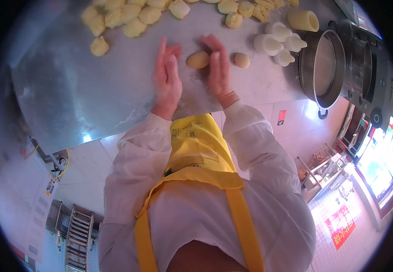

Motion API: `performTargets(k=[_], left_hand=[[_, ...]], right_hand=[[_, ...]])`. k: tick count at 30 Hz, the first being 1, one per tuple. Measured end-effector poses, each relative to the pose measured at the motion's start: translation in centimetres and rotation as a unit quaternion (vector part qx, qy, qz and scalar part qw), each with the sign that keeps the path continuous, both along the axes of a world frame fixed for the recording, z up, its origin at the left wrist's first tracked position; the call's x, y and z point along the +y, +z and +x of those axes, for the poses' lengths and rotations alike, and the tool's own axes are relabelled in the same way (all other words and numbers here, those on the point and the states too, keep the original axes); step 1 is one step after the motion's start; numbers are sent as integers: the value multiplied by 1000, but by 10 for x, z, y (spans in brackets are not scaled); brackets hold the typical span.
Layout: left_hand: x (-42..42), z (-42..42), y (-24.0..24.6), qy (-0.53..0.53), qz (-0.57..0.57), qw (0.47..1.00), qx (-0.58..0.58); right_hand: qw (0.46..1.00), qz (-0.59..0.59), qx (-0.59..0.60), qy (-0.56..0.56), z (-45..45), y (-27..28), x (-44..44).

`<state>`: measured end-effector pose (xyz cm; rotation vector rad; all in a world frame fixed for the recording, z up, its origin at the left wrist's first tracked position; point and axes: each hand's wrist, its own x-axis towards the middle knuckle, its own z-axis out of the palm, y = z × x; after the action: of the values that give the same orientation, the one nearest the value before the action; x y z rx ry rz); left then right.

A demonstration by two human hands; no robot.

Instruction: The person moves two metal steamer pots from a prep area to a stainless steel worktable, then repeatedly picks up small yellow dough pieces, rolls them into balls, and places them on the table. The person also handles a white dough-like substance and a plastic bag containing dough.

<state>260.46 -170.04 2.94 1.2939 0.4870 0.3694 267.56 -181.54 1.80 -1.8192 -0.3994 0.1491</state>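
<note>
An oval dough ball (198, 60) rests on the steel worktop (121, 81) between my two hands. My right hand (220, 69) is on its right side, fingers curved and their inner side against or very close to the ball. My left hand (168, 76) stands on edge to the left, apart from the ball, with its thumb and fingers spread and nothing in it. Just right of my right hand lies a smaller dough ball (242, 60). Rough yellowish dough pieces (130, 15) are heaped at the far left, and more lumps (233, 20) lie at the far middle.
Several white tapered plastic pieces (268, 44) stand right of the small ball, near a cream cylinder (303, 21). A round metal pan (323, 68) sits at the worktop's right, beside a grey machine (376, 88). The near table edge runs before my yellow apron (199, 146).
</note>
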Motion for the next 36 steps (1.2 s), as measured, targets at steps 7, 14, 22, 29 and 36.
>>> performTargets(k=[7, 14, 22, 29, 36], left_hand=[[-42, 25, -24, -9, -57, 991, -120], [-20, 42, -12, -3, -107, 991, -77], [-43, 30, -26, 42, -148, 987, -54], [-21, 32, -19, 85, -95, 990, -65], [-12, -34, -15, -68, 27, 997, -7]], right_hand=[[981, 141, 132, 17, 5, -5, 25], [940, 217, 254, -69, -9, -2, 12], [974, 155, 129, 105, -1, -10, 13], [958, 199, 206, -5, -19, 5, -25], [984, -103, 65, 131, -18, 8, -30]])
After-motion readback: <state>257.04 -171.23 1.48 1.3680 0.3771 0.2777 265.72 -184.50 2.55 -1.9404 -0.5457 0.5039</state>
